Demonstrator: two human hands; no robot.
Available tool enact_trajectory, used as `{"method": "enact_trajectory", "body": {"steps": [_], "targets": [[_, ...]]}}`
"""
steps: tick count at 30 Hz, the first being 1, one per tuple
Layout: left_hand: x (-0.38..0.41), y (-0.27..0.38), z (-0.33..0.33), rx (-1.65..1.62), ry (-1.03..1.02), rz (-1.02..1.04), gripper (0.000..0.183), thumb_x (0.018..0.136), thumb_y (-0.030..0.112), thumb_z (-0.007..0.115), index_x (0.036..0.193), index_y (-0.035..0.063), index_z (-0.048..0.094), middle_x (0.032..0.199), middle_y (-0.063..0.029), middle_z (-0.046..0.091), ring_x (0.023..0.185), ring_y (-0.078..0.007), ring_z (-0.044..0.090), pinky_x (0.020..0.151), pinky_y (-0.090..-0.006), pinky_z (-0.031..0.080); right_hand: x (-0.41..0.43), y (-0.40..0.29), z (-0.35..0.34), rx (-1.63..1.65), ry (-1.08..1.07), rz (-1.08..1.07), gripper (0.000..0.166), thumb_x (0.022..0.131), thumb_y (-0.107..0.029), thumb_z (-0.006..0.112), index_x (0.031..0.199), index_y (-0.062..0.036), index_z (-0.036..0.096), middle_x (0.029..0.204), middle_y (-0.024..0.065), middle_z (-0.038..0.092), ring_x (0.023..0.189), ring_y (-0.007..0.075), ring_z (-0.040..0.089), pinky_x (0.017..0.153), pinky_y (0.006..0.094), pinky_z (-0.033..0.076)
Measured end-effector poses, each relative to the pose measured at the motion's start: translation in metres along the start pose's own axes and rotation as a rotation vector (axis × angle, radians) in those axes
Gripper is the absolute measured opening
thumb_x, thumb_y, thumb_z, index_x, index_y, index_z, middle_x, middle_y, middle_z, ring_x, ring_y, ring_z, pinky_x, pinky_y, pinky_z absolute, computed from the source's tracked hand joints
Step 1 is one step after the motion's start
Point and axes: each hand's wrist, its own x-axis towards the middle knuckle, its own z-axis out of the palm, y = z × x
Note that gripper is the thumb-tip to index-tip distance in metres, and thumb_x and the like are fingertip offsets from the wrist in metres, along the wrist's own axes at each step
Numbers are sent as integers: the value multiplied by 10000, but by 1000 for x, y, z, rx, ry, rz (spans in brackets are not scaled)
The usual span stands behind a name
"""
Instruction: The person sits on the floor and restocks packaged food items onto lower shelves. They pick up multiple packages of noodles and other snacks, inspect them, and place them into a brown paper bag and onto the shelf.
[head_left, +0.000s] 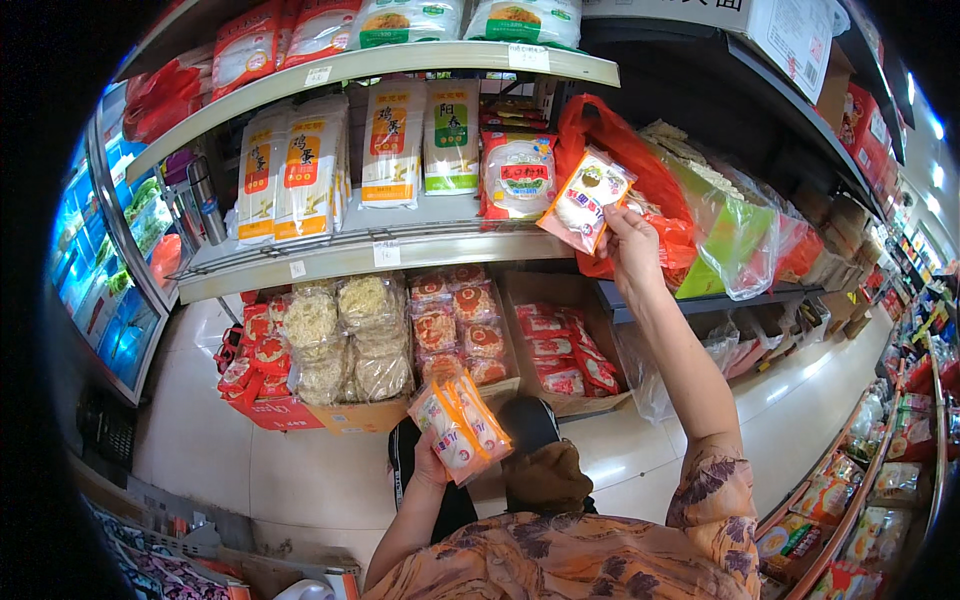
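My right hand (628, 241) is raised at the right end of the middle shelf, pinching a small white-and-orange food packet (585, 199) by its lower right edge. This packet is in front of a red plastic bag (664, 176) and beside a round-patterned vermicelli bag (517, 176). Lower down, near my body, my left hand (431, 461) grips a few similar orange-edged packets (459, 421), held together above my knees. How many are in that bunch I cannot tell exactly. The left fingers are mostly hidden behind the packets.
Tall noodle packs (390, 142) stand on the metal shelf (480, 246). Beneath are cartons of noodle cakes (375, 337) and an open cardboard box (532, 289) holding red packets (562, 349). A dark shelf (787, 289) runs off to the right. A lit glass-door fridge (124, 247) is at left.
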Motion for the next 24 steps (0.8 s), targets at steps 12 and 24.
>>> {"method": "enact_trajectory", "body": {"steps": [12, 24], "targets": [[-2, 1, 4, -69, -12, -19, 723, 736, 342, 682, 1311, 31, 372, 1247, -144, 509, 1144, -308, 500, 995, -457, 383, 60, -8, 11, 219, 88, 75, 127, 917, -143, 499, 887, -27, 542, 673, 36, 558, 550, 117, 535, 496, 230, 482], [-2, 2, 2, -13, 10, 13, 710, 748, 387, 669, 1305, 54, 383, 1239, -127, 509, 1124, -308, 508, 956, -463, 418, 203, 14, -4, 499, 544, 154, 221, 849, 29, 405, 1042, 105, 483, 839, 208, 599, 640, 257, 628, 501, 366, 564]]}}
